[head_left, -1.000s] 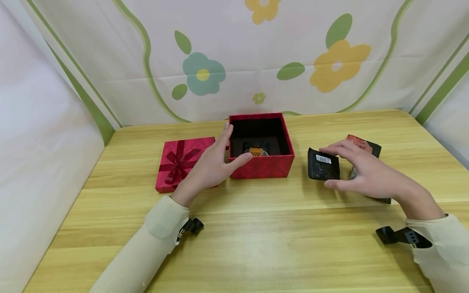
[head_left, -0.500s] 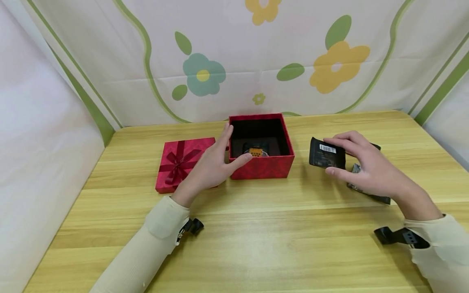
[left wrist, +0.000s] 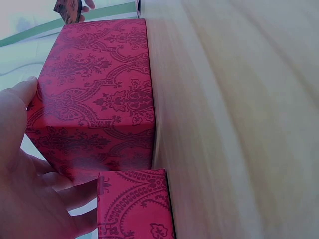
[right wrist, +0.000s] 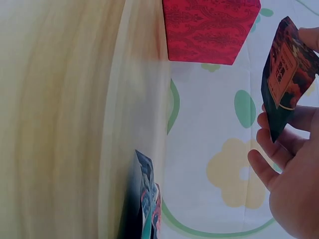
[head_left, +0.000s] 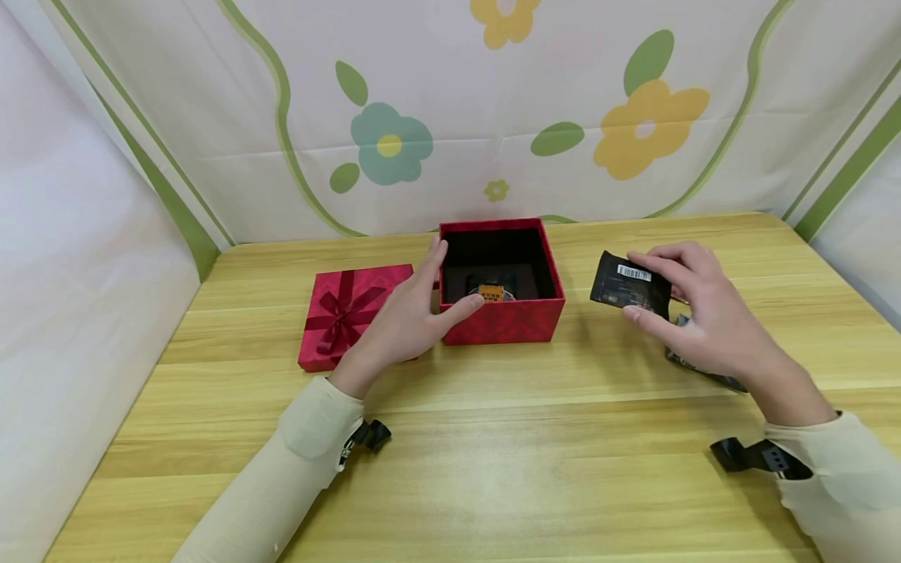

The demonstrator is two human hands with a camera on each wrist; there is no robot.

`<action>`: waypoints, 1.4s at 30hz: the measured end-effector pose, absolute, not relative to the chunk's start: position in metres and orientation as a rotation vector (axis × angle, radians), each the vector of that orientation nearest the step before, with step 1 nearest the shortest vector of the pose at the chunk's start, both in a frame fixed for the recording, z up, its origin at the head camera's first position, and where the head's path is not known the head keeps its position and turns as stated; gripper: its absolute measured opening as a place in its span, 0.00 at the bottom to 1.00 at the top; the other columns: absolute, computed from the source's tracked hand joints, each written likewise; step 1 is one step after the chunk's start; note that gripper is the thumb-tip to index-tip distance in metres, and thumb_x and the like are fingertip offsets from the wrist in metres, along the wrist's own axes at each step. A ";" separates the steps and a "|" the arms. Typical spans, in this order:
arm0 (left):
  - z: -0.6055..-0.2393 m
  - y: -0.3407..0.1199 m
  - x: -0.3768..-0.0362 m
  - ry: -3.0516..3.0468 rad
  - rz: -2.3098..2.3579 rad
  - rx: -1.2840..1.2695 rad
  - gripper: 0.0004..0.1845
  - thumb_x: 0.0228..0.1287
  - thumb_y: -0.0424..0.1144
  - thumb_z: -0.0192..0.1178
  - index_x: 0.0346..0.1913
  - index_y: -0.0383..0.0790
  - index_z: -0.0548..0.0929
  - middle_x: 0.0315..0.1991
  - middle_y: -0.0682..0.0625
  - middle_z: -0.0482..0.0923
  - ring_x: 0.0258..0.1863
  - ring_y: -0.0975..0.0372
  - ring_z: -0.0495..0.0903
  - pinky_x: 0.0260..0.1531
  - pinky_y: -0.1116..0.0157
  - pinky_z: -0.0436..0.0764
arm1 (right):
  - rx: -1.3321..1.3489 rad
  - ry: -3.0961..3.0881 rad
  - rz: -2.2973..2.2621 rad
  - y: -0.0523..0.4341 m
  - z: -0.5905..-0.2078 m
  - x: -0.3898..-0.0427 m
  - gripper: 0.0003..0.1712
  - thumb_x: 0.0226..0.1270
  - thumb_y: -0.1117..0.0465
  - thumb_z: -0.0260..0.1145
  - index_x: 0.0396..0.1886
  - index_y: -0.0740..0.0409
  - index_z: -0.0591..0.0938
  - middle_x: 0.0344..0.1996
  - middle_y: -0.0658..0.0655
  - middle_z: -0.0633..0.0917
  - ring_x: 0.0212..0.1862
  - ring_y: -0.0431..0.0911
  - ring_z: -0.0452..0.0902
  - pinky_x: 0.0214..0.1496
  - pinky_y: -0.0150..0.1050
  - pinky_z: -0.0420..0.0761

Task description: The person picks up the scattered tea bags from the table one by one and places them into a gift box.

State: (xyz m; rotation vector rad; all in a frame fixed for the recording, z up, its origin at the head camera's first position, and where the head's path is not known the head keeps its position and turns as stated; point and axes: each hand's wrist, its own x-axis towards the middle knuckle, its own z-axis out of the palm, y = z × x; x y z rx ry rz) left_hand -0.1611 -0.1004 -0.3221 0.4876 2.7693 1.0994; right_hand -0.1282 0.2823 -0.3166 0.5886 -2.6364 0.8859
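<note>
An open red gift box (head_left: 503,319) (left wrist: 94,94) (right wrist: 212,30) stands mid-table, with a packet with an orange label (head_left: 492,292) inside it. My left hand (head_left: 411,313) (left wrist: 22,194) grips the box's left front corner, thumb on the front wall and fingers along its left side. My right hand (head_left: 693,309) (right wrist: 289,184) pinches a small black packet (head_left: 629,285) (right wrist: 284,74) with a white barcode sticker and holds it in the air to the right of the box. Its other face shows red and orange print.
The red lid (head_left: 348,311) (left wrist: 134,204) with a ribbon bow lies left of the box. More dark packets (head_left: 704,367) (right wrist: 144,199) lie on the wooden table (head_left: 493,453) under my right hand. A flowered cloth backdrop (head_left: 450,109) walls the table's back and sides.
My right hand has lifted the black packet off the table and carried it up and slightly toward the box. The left hand and the box have stayed still.
</note>
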 end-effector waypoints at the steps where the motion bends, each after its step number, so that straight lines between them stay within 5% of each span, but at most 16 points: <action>1: -0.322 -0.101 -0.161 2.768 1.101 0.487 0.56 0.69 0.75 0.56 0.88 0.62 0.38 0.88 0.67 0.32 0.85 0.53 0.57 0.79 0.41 0.66 | 0.584 -2.634 0.877 0.282 -0.317 -0.128 0.39 0.62 0.60 0.77 0.75 0.52 0.79 0.63 0.59 0.75 0.59 0.41 0.61 0.53 0.25 0.67; 13: -0.321 -0.099 -0.161 2.771 1.114 0.519 0.56 0.69 0.74 0.56 0.88 0.59 0.39 0.88 0.67 0.32 0.85 0.54 0.57 0.79 0.43 0.67 | 0.559 -2.650 0.895 0.279 -0.316 -0.128 0.40 0.62 0.59 0.79 0.74 0.53 0.79 0.63 0.60 0.74 0.62 0.49 0.63 0.56 0.09 0.60; 24: -0.323 -0.097 -0.163 2.775 1.114 0.531 0.56 0.69 0.75 0.56 0.88 0.59 0.39 0.87 0.69 0.31 0.86 0.55 0.54 0.80 0.44 0.66 | 0.586 -2.653 0.857 0.267 -0.311 -0.133 0.41 0.62 0.55 0.80 0.76 0.50 0.77 0.66 0.59 0.75 0.61 0.51 0.66 0.51 0.34 0.65; 31: -0.324 -0.098 -0.162 2.777 1.108 0.523 0.56 0.69 0.75 0.56 0.88 0.58 0.39 0.88 0.67 0.32 0.86 0.54 0.55 0.80 0.44 0.66 | 0.610 -2.677 0.892 0.248 -0.302 -0.144 0.41 0.66 0.51 0.78 0.78 0.50 0.75 0.68 0.60 0.74 0.70 0.58 0.65 0.63 0.59 0.68; 42: -0.324 -0.099 -0.162 2.784 1.097 0.492 0.56 0.69 0.74 0.57 0.88 0.59 0.40 0.88 0.65 0.34 0.84 0.53 0.59 0.76 0.42 0.71 | 0.621 -2.699 0.993 0.211 -0.289 -0.164 0.44 0.65 0.48 0.78 0.78 0.52 0.75 0.71 0.59 0.74 0.75 0.57 0.64 0.75 0.65 0.65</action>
